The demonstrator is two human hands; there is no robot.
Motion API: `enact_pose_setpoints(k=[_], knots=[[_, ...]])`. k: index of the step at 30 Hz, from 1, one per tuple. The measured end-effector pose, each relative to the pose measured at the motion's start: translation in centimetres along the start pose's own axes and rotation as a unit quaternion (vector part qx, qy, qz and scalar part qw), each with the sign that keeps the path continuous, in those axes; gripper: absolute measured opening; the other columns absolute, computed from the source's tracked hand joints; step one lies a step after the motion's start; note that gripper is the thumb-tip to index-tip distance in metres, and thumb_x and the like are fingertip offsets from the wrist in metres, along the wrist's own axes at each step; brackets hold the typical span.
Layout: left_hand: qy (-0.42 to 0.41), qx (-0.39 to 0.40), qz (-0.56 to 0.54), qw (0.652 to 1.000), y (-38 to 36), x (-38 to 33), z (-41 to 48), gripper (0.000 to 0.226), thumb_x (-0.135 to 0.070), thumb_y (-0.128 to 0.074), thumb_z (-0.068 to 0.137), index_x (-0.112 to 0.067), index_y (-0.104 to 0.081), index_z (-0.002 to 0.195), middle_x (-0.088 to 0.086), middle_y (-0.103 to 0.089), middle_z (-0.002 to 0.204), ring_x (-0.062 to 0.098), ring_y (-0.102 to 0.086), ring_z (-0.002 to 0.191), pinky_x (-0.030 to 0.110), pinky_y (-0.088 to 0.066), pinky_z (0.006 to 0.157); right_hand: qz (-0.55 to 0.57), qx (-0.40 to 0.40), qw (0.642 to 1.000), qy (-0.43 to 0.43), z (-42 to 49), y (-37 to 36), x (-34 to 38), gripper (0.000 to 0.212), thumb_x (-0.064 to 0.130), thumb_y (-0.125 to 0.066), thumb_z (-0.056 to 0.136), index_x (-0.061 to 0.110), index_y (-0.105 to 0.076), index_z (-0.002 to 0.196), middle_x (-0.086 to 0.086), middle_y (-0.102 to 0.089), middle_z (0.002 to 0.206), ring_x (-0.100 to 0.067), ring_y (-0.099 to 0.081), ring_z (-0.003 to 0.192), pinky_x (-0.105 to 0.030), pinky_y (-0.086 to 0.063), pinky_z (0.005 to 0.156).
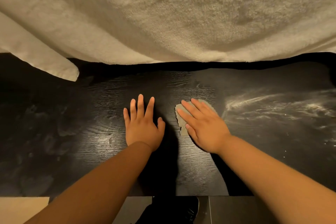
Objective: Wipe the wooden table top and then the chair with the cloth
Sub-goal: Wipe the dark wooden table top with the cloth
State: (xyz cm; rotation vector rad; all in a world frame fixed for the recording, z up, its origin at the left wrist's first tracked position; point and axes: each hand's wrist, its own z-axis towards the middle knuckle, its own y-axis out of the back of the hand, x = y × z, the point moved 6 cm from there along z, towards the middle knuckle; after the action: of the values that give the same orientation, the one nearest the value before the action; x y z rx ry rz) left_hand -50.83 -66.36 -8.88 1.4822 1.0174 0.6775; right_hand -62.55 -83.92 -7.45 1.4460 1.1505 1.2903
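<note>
The dark wooden table top (76, 118) with visible grain fills the middle of the head view. A small grey cloth (180, 120) lies on it just right of centre. My right hand (203, 125) presses flat on the cloth with straight fingers, covering most of it. My left hand (142, 123) rests flat on the bare wood beside it, fingers spread. White dusty streaks (272, 105) cover the table's right part. No chair is in view.
A thick cream towel or blanket (181, 14) hangs over the table's far edge, with a fold (60, 67) reaching onto the left side. Below the near edge are tiled floor (227, 211), a dark shoe (181, 209) and a pale board (20, 209).
</note>
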Motion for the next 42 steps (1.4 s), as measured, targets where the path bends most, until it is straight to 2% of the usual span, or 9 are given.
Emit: enact_pose_setpoints(k=[7,12,15,22,26,31,35,37,42], knots=[[-0.004,0.001,-0.001,1.000,0.2,0.0,0.0,0.077,-0.058,-0.023,0.096,-0.034,-0.012,0.167,0.004,0.001,0.176,0.030,0.005,0.162,0.058,0.000,0.130,-0.007,-0.012,0.985,-0.175,6.5,1.4,-5.3,0.067,0.043,-0.021,0.102,0.015,-0.022,0.164,-0.014,-0.021,0.170,-0.042,-0.017,0.155,-0.051,-0.012,0.128],[0.002,0.013,0.000,1.000,0.1,0.0,0.1,0.075,-0.057,-0.027,0.099,-0.035,-0.007,0.168,0.003,0.006,0.177,0.030,0.009,0.162,0.057,0.004,0.130,-0.003,0.002,1.000,-0.028,-0.3,-0.2,2.0,0.061,0.041,-0.036,0.106,0.018,-0.030,0.162,-0.008,-0.021,0.170,-0.037,-0.016,0.157,-0.051,-0.013,0.128],[-0.002,0.014,-0.002,1.000,0.0,0.0,0.1,0.076,-0.058,-0.023,0.098,-0.035,-0.004,0.168,0.003,0.008,0.177,0.030,0.012,0.162,0.057,0.006,0.130,-0.006,0.025,1.000,0.006,0.8,-0.2,0.3,0.063,0.045,-0.037,0.106,0.020,-0.027,0.163,-0.004,-0.021,0.171,-0.032,-0.015,0.158,-0.048,-0.012,0.129],[-0.001,0.018,-0.008,1.000,-0.1,0.0,0.2,0.078,-0.057,-0.026,0.096,-0.034,-0.007,0.168,0.006,0.007,0.176,0.032,0.008,0.162,0.057,0.005,0.130,0.003,0.017,0.981,-0.194,7.6,0.3,-4.2,0.069,0.043,-0.028,0.105,0.015,-0.013,0.165,-0.011,-0.009,0.173,-0.038,-0.006,0.158,-0.048,-0.003,0.129],[-0.006,0.014,-0.003,1.000,0.2,0.0,0.1,0.079,-0.058,-0.027,0.095,-0.031,-0.013,0.168,0.008,-0.001,0.176,0.034,0.000,0.162,0.059,-0.002,0.130,-0.012,0.032,0.994,-0.105,1.7,-0.5,0.9,0.063,0.039,-0.029,0.108,0.014,-0.019,0.165,-0.010,-0.013,0.172,-0.037,-0.007,0.158,-0.051,-0.013,0.128],[-0.019,0.020,-0.020,0.999,0.7,-0.1,0.0,0.076,-0.055,-0.033,0.099,-0.030,-0.015,0.169,0.009,-0.002,0.176,0.035,0.000,0.162,0.060,-0.003,0.130,-0.031,0.109,0.994,-0.004,0.6,-0.4,-0.7,0.064,0.046,-0.028,0.108,0.020,-0.018,0.165,-0.004,-0.010,0.173,-0.030,-0.004,0.160,-0.046,-0.007,0.130],[-0.027,0.032,-0.002,0.999,0.7,0.0,0.0,0.076,-0.054,-0.029,0.099,-0.027,-0.012,0.169,0.012,0.000,0.176,0.038,0.000,0.162,0.060,-0.002,0.129,-0.041,0.092,0.985,-0.143,6.4,1.6,-5.9,0.076,0.053,-0.002,0.100,0.016,-0.004,0.166,-0.011,-0.002,0.173,-0.036,-0.002,0.159,-0.043,0.003,0.129],[-0.039,0.040,0.001,0.998,0.7,-0.1,0.1,0.077,-0.055,-0.022,0.099,-0.025,-0.008,0.169,0.014,0.005,0.176,0.038,0.004,0.162,0.057,-0.001,0.130,-0.021,0.087,0.971,-0.220,7.6,1.5,-6.0,0.076,0.051,-0.002,0.100,0.013,0.002,0.165,-0.014,0.003,0.173,-0.038,0.002,0.158,-0.046,0.004,0.129],[-0.108,0.055,-0.066,0.990,1.1,-0.8,1.1,0.073,-0.046,-0.029,0.101,-0.021,-0.016,0.169,0.008,0.006,0.177,0.026,0.008,0.163,0.041,0.005,0.131,-0.019,0.062,0.989,-0.131,4.2,-0.1,0.1,0.065,0.043,-0.020,0.108,0.016,-0.012,0.166,-0.009,-0.005,0.173,-0.037,-0.001,0.158,-0.052,-0.009,0.128]])
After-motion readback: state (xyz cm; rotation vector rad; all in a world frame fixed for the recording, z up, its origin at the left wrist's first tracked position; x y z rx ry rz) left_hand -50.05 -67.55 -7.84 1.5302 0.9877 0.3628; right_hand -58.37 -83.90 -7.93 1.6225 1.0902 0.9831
